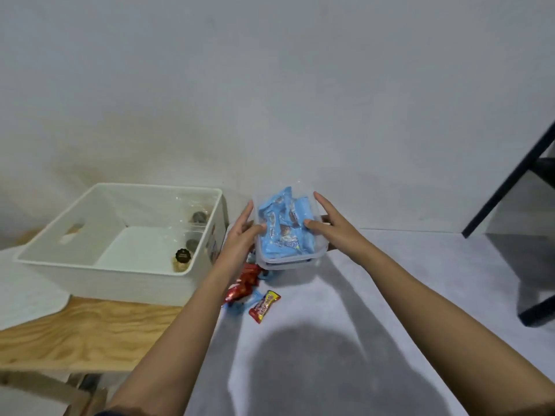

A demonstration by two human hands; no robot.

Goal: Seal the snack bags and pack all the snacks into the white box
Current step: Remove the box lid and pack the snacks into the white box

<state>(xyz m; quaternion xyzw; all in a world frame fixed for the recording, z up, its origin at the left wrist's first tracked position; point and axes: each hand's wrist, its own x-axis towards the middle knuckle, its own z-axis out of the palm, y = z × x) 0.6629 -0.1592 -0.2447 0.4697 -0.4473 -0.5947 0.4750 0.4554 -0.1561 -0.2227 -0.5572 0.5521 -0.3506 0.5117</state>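
Two bare forearms reach forward over the grey desk (330,340). Left hand (240,235) and right hand (327,225) grip a clear tub (288,262) from either side, thumbs over the rim and fingers along the outer walls. The tub is packed with blue packets (282,235). Below the left hand, loose red wrappers (244,283) and a red-yellow bar (264,306) lie on the desk. The white box (105,283) sits just left of the left hand, open, with dark-lidded jars (182,257) along its right wall. A wood board (90,331) lies in front of the box.
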